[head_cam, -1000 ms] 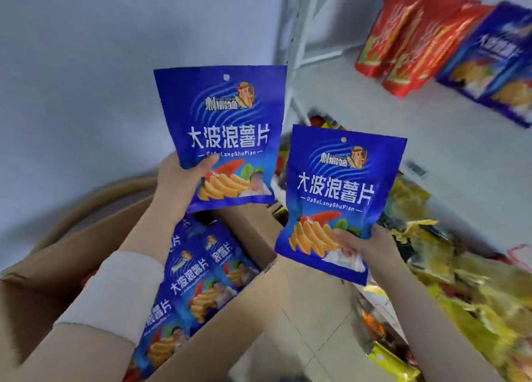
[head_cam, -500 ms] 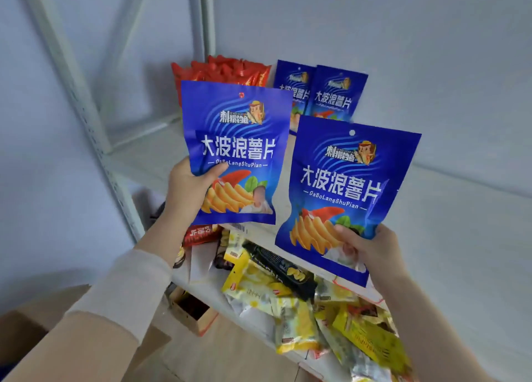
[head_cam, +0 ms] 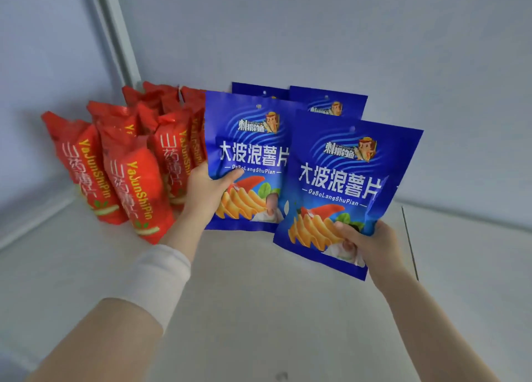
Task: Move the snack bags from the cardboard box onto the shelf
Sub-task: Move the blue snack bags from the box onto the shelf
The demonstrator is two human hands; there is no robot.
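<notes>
1. The left hand (head_cam: 207,191) is gripping a blue snack bag (head_cam: 247,151), thumb curling over its front.
2. The right hand (head_cam: 365,246) is pinching a second blue bag (head_cam: 345,180) at its lower right.
3. Both are reaching farther over the shelf (head_cam: 259,295) than before, nearing the standing blue bags (head_cam: 328,102) right of the red bags (head_cam: 129,174).

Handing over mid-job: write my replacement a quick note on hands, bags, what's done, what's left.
Left hand grips one glossy blue potato-chip bag; right hand grips a second glossy blue bag, both upright over the white shelf board.
Done: two blue bags stand against the back wall, beside the red snack bags.
To do: set both held bags down; the box is out of view.
</notes>
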